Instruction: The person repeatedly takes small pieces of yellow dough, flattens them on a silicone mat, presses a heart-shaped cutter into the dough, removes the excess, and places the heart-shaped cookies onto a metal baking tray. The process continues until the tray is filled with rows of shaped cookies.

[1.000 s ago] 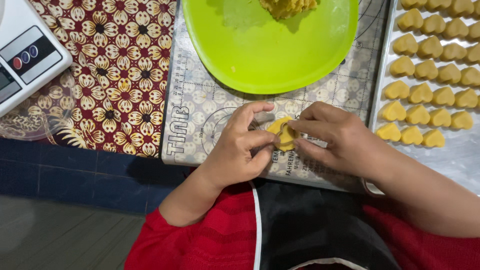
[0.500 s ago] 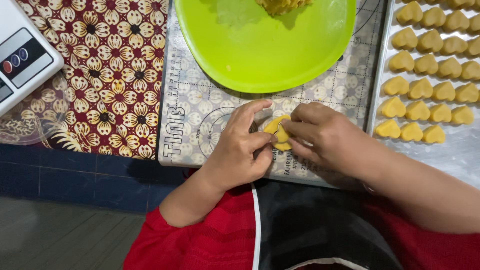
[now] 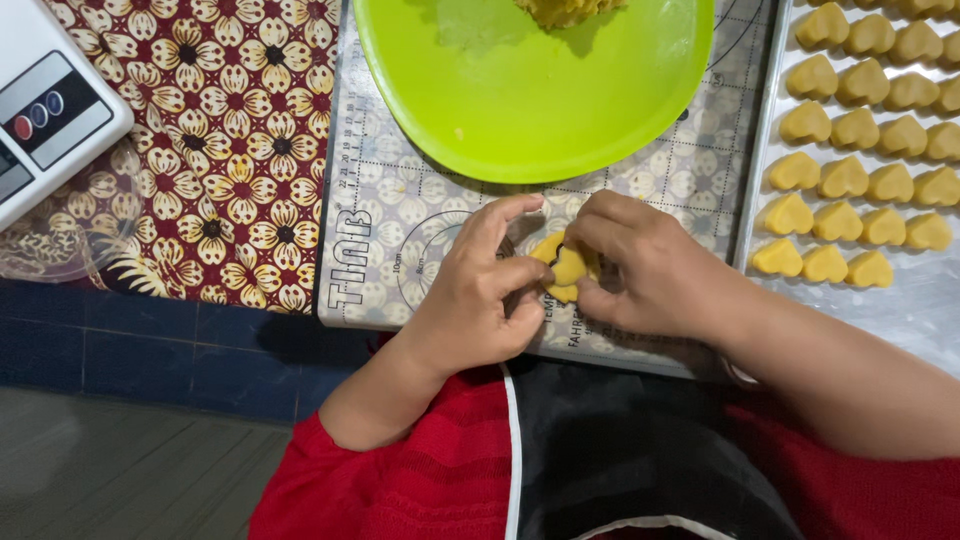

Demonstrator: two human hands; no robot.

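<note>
A small yellow dough piece (image 3: pixel 562 268) sits over the clear measuring mat (image 3: pixel 400 200), pinched from both sides. My left hand (image 3: pixel 478 295) grips its left edge with thumb and fingers. My right hand (image 3: pixel 640 265) closes on its right edge, fingers curled over the top. Just beyond the hands lies a bright green plate (image 3: pixel 530 90) with a heap of yellow dough (image 3: pixel 565 10) at its far rim. At the right, a metal baking tray (image 3: pixel 900 300) carries several rows of shaped yellow dough hearts (image 3: pixel 850 180).
A white kitchen scale (image 3: pixel 45 110) stands at the top left on a red floral cloth (image 3: pixel 200 150). A clear round lid (image 3: pixel 60 240) lies below the scale. Dark blue tiles (image 3: pixel 150 340) edge the floor near my red and black clothing.
Both hands kept working the dough piece in place; the fingers shifted slightly around it. The view drifted a little, so the scale shows more at top left.
</note>
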